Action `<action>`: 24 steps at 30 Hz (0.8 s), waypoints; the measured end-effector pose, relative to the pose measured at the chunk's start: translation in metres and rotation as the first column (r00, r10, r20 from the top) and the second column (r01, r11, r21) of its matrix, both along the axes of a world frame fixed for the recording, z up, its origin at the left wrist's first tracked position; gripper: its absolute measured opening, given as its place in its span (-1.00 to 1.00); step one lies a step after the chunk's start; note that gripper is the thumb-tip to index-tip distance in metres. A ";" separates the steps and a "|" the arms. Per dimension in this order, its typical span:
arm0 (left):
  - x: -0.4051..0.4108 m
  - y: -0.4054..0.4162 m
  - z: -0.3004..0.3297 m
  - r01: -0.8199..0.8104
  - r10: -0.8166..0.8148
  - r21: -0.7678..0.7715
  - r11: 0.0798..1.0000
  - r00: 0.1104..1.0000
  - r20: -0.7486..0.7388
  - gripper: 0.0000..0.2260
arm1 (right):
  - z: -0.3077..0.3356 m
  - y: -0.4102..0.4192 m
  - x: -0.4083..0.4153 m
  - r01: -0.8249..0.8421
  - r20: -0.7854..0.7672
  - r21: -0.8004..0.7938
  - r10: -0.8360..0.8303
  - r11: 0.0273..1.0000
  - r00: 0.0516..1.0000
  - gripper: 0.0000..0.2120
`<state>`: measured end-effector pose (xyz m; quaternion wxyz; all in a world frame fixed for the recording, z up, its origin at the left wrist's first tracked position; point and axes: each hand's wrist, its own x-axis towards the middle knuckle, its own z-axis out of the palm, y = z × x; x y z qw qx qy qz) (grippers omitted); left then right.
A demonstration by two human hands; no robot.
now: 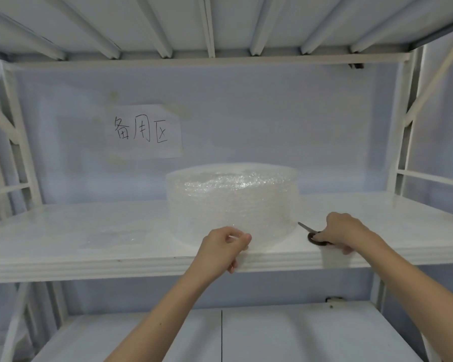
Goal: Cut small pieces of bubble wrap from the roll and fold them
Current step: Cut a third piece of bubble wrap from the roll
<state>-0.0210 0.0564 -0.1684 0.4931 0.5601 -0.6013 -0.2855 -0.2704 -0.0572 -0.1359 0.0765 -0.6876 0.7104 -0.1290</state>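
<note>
A fat roll of clear bubble wrap (233,202) stands on end on the white shelf (89,231), near its front edge. My left hand (224,248) pinches the loose lower edge of the wrap at the roll's front. To the right of the roll, my right hand (347,232) grips a pair of scissors (311,232) with dark handles. Their blades point up and left toward the roll's right side, and I cannot tell whether they touch it.
A paper sign (144,131) with handwritten characters is taped to the back wall. White metal uprights (403,126) frame the rack on both sides, with ribbed shelving overhead. A lower shelf (272,335) lies beneath my arms.
</note>
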 end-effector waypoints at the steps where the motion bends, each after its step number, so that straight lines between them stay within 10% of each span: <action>1: -0.002 -0.002 0.000 0.006 -0.006 -0.010 1.000 1.000 0.016 -0.88 | 0.003 0.002 -0.003 -0.006 0.001 0.019 0.006 1.000 1.000 -0.70; 8: -0.019 -0.005 -0.002 0.041 -0.034 -0.110 0.993 0.997 0.068 -0.88 | -0.001 0.026 -0.041 -0.073 0.331 0.051 0.052 0.996 0.942 -0.64; 13: -0.041 -0.009 -0.002 0.087 -0.058 -0.187 0.978 0.986 0.159 -0.88 | -0.024 0.061 -0.064 -0.141 0.826 0.065 0.026 0.988 0.563 -0.71; 24: -0.061 -0.006 0.004 0.137 -0.097 -0.251 0.958 0.981 0.166 -0.87 | -0.074 0.104 -0.044 -0.440 0.985 -0.052 0.118 0.897 0.125 -0.35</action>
